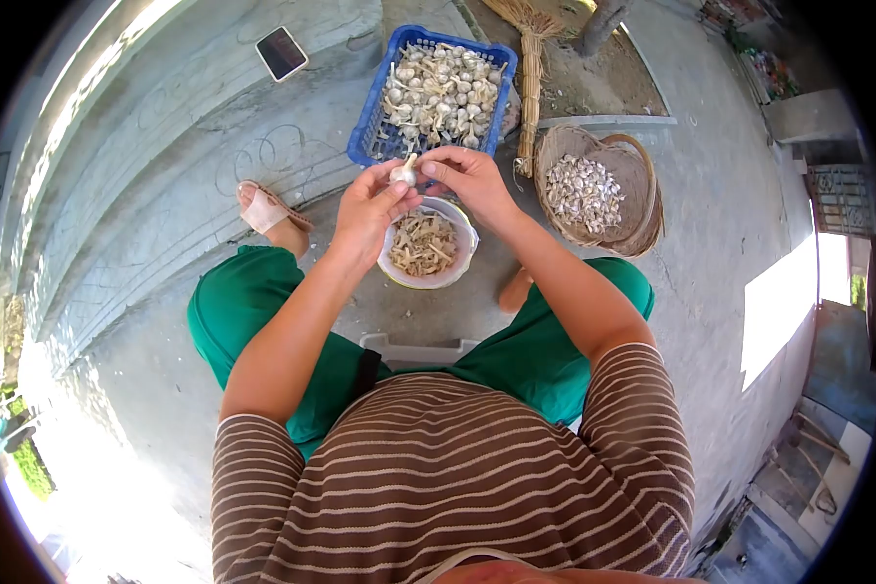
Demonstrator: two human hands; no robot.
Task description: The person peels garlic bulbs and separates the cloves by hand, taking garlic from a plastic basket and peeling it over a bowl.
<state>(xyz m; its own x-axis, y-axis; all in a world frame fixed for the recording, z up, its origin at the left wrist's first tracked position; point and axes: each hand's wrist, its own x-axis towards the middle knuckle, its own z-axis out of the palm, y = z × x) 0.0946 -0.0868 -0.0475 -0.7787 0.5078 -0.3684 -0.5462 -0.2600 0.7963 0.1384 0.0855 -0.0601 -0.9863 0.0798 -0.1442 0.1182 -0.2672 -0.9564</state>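
Note:
A whitish garlic bulb (403, 175) with a short stalk is between my two hands, above the far rim of a white bucket (468, 255). My left hand (368, 207) has its fingers wrapped round the bulb. My right hand (467, 182) is closed beside it, with thumb and forefinger at the stalk; whether they grip the stalk is too small to tell. Dry stalk pieces (423, 243) lie in the bucket. Just beyond the hands stands a blue crate (363, 136) full of garlic bulbs (445, 92).
A woven basket (642, 206) of garlic cloves (584, 194) stands to the right. A straw broom (530, 88) lies beside the crate. A phone (281, 54) lies at the upper left on the concrete steps (165, 146). My knees flank the bucket.

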